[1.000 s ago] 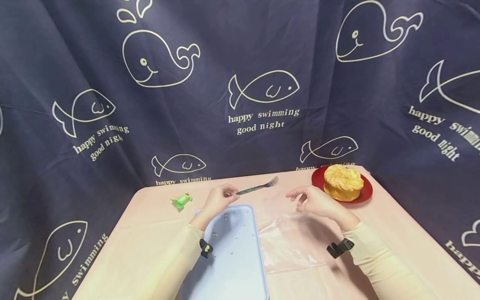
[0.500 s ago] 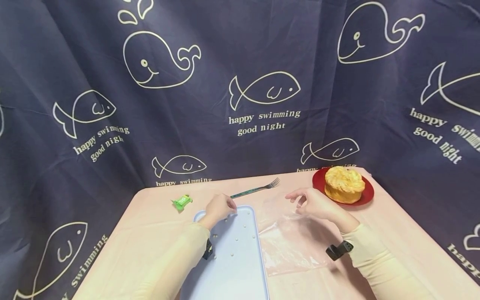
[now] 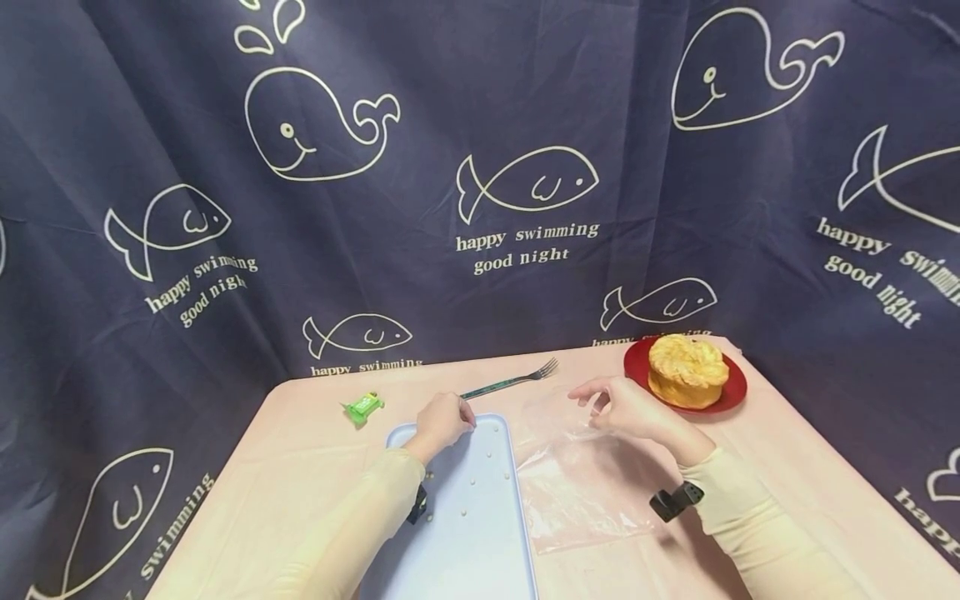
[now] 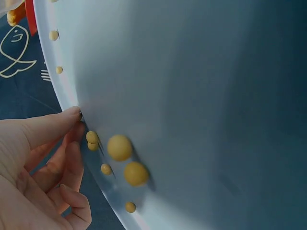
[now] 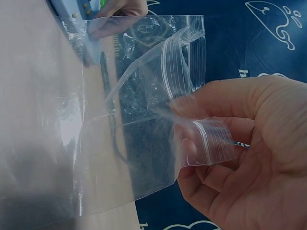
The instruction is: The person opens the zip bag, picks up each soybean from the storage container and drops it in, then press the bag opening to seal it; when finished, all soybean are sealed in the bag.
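At the far end of the pale blue tray (image 3: 480, 550), my left hand (image 3: 442, 423) has thumb and fingertips together at a small dark-looking round bead, mostly hidden by the thumb in the left wrist view. Several yellowish round beads (image 4: 120, 147) lie in the tray close by, singly and in pairs. My right hand (image 3: 626, 406) holds a clear zip-lock bag (image 5: 144, 143) by its zip edge, thumb outside and fingers behind the film. The bag's mouth gapes, and its body hangs over the table right of the tray (image 5: 91, 48).
Behind the tray lies a fork (image 3: 498, 387) with a dark green handle. A green wrapped candy (image 3: 363, 406) is at the back left. On a red plate (image 3: 738, 379) at the back right sits a round golden bread (image 3: 688, 371). A dark blue printed curtain (image 3: 525, 100) surrounds the table.
My left hand has come down from beside the fork's handle to the tray's far end, its fingertips now among the beads. The right hand stays in place with the bag.
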The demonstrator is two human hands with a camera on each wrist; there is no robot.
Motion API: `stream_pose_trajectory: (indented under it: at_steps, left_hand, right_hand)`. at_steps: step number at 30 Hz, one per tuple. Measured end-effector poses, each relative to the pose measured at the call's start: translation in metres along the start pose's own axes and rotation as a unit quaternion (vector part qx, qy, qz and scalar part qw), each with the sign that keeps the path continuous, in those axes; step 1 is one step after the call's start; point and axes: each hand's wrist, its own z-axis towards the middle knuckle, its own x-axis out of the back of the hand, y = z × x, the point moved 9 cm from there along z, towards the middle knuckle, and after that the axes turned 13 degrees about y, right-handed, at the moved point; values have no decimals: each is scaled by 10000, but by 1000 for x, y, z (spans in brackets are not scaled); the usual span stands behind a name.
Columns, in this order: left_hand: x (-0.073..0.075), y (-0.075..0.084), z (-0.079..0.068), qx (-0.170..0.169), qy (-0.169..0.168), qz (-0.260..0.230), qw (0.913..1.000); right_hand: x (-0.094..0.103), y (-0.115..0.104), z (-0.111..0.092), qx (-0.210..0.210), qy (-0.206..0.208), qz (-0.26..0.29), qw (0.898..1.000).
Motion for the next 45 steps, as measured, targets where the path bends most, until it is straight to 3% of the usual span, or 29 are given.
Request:
stream_pose_trajectory:
  at_steps: [8,14,21,25,28,37,45]
  left_hand:
    - [0,0,-1,-217,48,-27,9997]
    - [15,9,2,-320,307,-795,9958]
    - [40,43,6,-541,605,-2181,9725]
    - [45,68,2,-607,536,-2911,9533]
    - [46,88,-3,-759,431,-3184,9439]
    - [38,139,-14,-1287,159,-3131,9408]
    - [18,144,-12,-1335,28,-3018,9440]
  right_hand:
    - [-4,2,1,62,-47,47,10000]
    - [-3,-1,2,98,-75,-6,9999]
    - [-2,-3,4,94,-71,-14,9999]
    - [-2,-2,4,116,-77,-18,9999]
    - [-3,-3,3,146,-82,-37,9999]
    - [-4,-5,5,228,-93,-108,9996]
    - [-6,-7,5,163,-62,-46,9998]
